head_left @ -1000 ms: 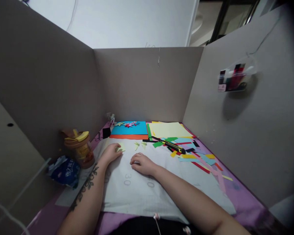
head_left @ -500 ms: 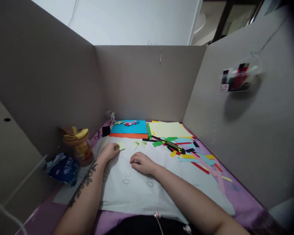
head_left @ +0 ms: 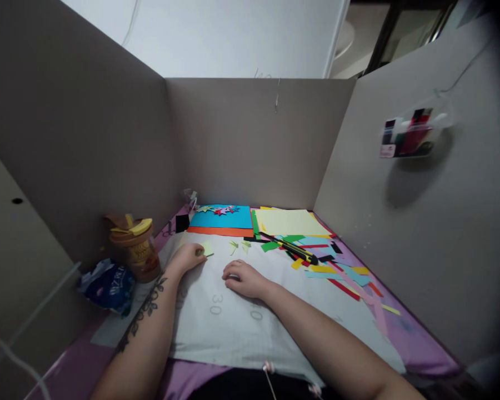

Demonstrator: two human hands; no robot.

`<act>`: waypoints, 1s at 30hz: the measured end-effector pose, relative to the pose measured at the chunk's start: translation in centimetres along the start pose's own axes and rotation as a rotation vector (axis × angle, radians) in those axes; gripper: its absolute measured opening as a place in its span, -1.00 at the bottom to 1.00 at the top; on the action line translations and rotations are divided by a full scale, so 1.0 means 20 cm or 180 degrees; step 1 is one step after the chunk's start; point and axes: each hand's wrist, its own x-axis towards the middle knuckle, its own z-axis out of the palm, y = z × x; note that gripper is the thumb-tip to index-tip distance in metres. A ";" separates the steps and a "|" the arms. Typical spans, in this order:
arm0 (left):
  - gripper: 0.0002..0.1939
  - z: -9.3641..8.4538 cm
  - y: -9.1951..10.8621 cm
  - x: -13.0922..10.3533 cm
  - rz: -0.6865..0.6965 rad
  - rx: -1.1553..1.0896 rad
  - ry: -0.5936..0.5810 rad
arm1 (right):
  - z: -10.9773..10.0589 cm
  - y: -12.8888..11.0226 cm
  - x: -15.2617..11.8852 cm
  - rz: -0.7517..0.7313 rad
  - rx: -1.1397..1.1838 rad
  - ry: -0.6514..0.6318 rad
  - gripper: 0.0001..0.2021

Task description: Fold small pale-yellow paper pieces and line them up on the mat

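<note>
While I'm running this from afar, the left hand point(head_left: 190, 257) sits at the edge of a pale green paper square point(head_left: 209, 249) on the white sheet point(head_left: 216, 339), probably to steady it; thumb and finger curl in close, but I can't tell if that grip really pinches the paper. The right hand point(head_left: 245, 279) rests loosely bent, thumb apart from the fingers, nothing visible in it. My guess is the sheet gives a flat surface over the purple-covered counter point(head_left: 427, 341). Two folded green pieces point(head_left: 233, 246) look crisp and pointy, while spiky stars point(head_left: 223, 211) lie on smooth blue paper point(head_left: 233, 222), likely parked clear of the hands. Thin, bright paper strips point(head_left: 323, 275) tangle around a slim black-and-yellow cutter point(head_left: 295, 251).
</note>
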 end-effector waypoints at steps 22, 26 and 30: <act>-0.77 0.00 0.06 -0.01 -0.0002 0.0205 0.0422 | 0.01 0.01 0.00 0.0032 0.0047 0.0020 -0.87; -0.73 -0.02 0.08 0.00 -0.0128 -0.0133 0.0969 | 0.01 0.01 0.00 0.0132 0.0063 0.0196 -0.83; -0.71 -0.01 0.19 -0.03 -0.0151 -0.2200 0.1175 | 0.00 0.02 0.01 0.0624 0.0229 0.1207 -0.60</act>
